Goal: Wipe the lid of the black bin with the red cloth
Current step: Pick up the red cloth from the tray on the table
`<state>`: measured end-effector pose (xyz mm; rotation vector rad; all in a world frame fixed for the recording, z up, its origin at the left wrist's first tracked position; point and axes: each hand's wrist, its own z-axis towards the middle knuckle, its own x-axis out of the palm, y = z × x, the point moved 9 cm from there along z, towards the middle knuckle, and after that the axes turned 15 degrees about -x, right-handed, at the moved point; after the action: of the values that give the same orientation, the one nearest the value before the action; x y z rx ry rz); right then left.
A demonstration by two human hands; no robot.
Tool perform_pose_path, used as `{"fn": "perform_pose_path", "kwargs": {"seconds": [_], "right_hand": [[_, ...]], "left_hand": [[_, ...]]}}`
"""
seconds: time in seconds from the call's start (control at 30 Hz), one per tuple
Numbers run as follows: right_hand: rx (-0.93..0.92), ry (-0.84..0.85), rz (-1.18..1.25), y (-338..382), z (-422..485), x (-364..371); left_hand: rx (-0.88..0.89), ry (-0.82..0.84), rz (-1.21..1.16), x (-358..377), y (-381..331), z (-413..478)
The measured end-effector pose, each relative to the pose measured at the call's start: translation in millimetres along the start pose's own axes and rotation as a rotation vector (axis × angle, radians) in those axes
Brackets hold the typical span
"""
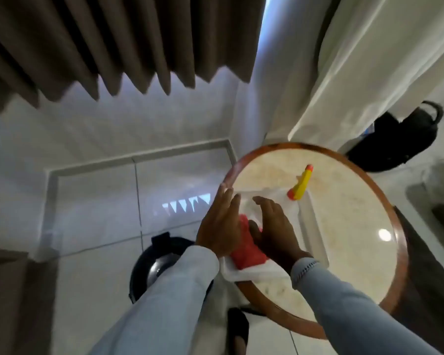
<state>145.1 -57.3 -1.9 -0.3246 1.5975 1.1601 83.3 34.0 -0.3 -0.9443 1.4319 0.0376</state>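
Tray [315, 226]: white, it lies on the round table [349, 208].
Red cloth [246, 249]: in the tray, at its near end, between both hands.
Left hand [219, 226]: fingers spread, open, over the tray's left edge.
Right hand [274, 231]: presses on the cloth; whether it grips, one cannot tell.
Yellow bottle [301, 183]: at the tray's far end.
Black bin [159, 267]: on the floor left of the tray, lid on.

Cloth [246, 249] in tray [315, 226] on table [349, 208], bin [154, 267] left on floor [100, 201]
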Motion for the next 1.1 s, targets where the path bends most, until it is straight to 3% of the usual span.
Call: {"fn": "perform_pose_path", "kwargs": {"seconds": [0.07, 0.17, 0.27, 0.37, 0.6, 0.8, 0.93, 1.1], "right_hand": [[0.076, -0.034, 0.015, -28, -5, 24], [0.241, 0.071, 0.007, -72, -22, 69], [0.294, 0.069, -0.03, -93, -33, 88], [0.314, -0.001, 0.011, -102, -41, 101], [0.387, -0.1, 0.222, -103, -43, 87], [0.124, -0.257, 0.237, -40, -31, 31], [-0.024, -0.224, 0.329, 22, -13, 43], [-0.059, -0.076, 0.392, 75, -4, 130]], "left_hand": [[-0.028, 0.065, 0.054, 43, 8, 12], [-0.049, 0.147, 0.282, 104, 22, 21], [0.016, 0.121, 0.461, 125, 18, 27], [0.043, 0.113, 0.462, 134, 13, 34], [-0.038, 0.277, 0.113, 123, 13, 31], [0.037, 0.073, -0.39, 35, 15, 14], [-0.016, -0.095, -0.578, -18, 68, -3], [-0.199, -0.071, -0.57, -9, 179, -26]]}}
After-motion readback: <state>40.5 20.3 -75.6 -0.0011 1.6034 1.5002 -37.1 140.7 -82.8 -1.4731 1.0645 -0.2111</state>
